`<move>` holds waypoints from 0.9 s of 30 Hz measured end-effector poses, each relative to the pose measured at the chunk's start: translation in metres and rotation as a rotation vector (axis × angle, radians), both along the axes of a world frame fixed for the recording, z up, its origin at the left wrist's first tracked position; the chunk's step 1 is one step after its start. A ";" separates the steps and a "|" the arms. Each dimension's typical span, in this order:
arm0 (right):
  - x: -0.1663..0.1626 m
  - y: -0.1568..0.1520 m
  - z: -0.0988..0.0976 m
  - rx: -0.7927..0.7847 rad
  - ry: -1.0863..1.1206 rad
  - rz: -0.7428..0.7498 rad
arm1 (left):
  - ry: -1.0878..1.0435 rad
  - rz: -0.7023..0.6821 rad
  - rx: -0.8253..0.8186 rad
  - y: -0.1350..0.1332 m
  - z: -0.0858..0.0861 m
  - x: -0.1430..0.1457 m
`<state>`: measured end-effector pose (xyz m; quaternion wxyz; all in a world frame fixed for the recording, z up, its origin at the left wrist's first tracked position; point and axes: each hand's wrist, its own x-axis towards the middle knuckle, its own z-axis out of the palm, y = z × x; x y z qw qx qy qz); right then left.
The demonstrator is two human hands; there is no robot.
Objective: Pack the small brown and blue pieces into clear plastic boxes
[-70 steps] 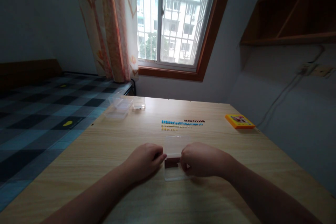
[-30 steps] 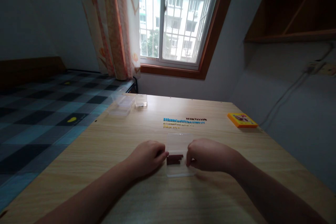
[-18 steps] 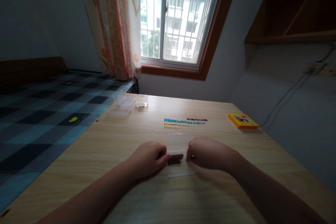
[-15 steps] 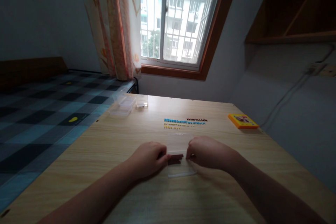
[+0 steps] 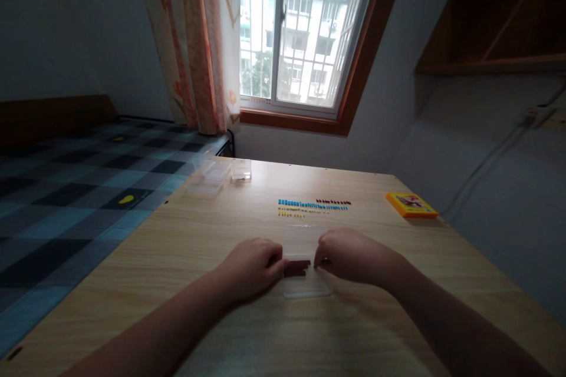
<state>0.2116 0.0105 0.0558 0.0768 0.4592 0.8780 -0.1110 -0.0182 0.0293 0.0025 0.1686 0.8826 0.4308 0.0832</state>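
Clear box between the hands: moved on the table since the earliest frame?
No. The clear box keeps its place below the row of small pieces; the small frame shift is camera motion. Left hand and right hand still flank it.

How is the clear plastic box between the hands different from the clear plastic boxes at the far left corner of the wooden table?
The clear plastic box between the hands lies near the person, with the left hand and right hand at its sides; the clear plastic boxes at the far left corner sit untouched. The near box holds dark brown sticks; no contents show in the far boxes. Both are transparent and rest on the wooden table.
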 end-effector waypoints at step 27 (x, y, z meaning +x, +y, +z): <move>-0.006 -0.004 -0.003 0.053 0.014 0.021 | -0.008 -0.007 0.004 -0.001 0.002 0.000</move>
